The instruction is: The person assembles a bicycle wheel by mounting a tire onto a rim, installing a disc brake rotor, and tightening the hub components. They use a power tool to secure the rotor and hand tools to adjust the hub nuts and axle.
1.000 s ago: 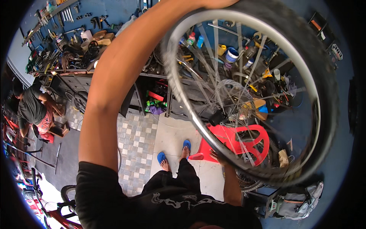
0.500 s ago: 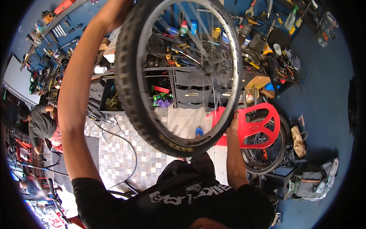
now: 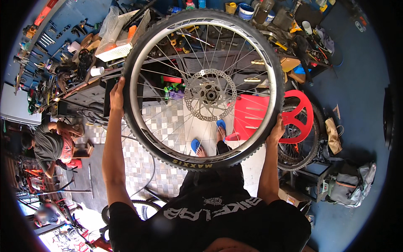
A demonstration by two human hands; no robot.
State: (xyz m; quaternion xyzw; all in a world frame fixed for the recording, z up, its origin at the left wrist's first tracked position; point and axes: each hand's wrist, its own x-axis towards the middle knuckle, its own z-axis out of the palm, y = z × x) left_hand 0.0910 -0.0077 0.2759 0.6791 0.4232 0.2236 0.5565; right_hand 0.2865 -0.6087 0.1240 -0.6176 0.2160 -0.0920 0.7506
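Observation:
A bicycle wheel with a black knobby tyre point(image 3: 197, 165) is held up in front of me, its broad side facing me. Its silver rim point(image 3: 135, 90), thin spokes, hub point(image 3: 210, 96) and perforated disc brake rotor point(image 3: 210, 74) show plainly. My left hand point(image 3: 117, 97) grips the tyre at the left side, thumb along the sidewall. On the opposite side my right hand point(image 3: 276, 129) is closed round the tyre, a little lower than the left. The fingers behind the tyre are partly hidden on both hands.
A cluttered workbench carries a white basket point(image 3: 115, 52) and a white cup point(image 3: 97, 71). At right are a red plastic chair point(image 3: 252, 111), another wheel point(image 3: 315, 145) and a grey backpack point(image 3: 346, 187). A person point(image 3: 50, 145) sits at left near bicycles.
The wheel has turned from a slant to face me squarely, and its blur is gone. My left hand has come down from the top to the wheel's left side. My right hand still holds the tyre.

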